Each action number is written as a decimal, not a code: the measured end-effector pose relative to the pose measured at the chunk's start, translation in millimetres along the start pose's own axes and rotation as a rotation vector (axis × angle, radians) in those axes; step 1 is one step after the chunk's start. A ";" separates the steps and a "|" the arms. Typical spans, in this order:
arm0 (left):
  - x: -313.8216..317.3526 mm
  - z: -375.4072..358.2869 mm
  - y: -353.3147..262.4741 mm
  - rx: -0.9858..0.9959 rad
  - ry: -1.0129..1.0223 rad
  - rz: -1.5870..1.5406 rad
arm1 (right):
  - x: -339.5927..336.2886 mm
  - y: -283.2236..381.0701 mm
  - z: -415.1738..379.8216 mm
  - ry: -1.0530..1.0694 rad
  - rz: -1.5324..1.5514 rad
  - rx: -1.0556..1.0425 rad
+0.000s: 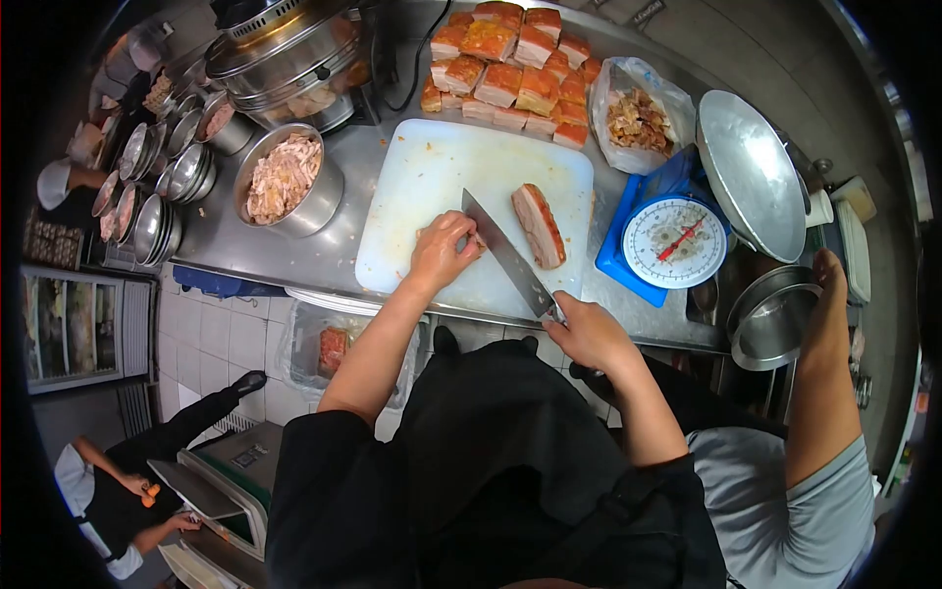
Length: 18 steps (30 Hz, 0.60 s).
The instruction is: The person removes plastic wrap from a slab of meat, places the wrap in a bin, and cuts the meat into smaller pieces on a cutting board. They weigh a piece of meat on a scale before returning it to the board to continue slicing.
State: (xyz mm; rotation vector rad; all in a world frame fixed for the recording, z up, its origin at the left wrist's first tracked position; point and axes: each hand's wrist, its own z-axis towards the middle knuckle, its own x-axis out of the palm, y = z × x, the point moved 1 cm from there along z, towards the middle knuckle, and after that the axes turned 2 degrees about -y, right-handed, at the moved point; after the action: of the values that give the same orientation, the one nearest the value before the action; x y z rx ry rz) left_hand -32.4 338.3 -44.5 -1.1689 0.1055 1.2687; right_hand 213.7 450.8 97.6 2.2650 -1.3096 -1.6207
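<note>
My right hand (589, 337) is closed round the handle of a large knife (510, 253), whose blade slants up and left over the white cutting board (412, 177). Beside the blade's upper part, my left hand (444, 250) has its fingers bent and pressed together on a small piece of meat, mostly hidden beneath them. A strip of roast pork (539, 226) with a browned edge lies on the board, right of the knife. Small crumbs dot the board.
Behind the board are stacked pork blocks (498, 83) and a bag of scraps (638, 118). A blue scale (675, 241) stands right, a pot of sliced meat (289, 182) left. At right, a co-worker's arm (824, 393) reaches to a metal pot (770, 319). Another person is lower left.
</note>
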 end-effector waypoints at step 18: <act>-0.9 -0.7 -0.9 0.075 -0.036 0.036 | 1.3 22.6 73.4 0.159 0.206 0.027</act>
State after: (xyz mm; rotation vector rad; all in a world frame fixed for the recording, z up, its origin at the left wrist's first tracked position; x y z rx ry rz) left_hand -31.7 337.3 -43.6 -1.0841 0.1469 1.3059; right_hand 141.5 465.0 75.3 2.1395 -1.4757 -1.3356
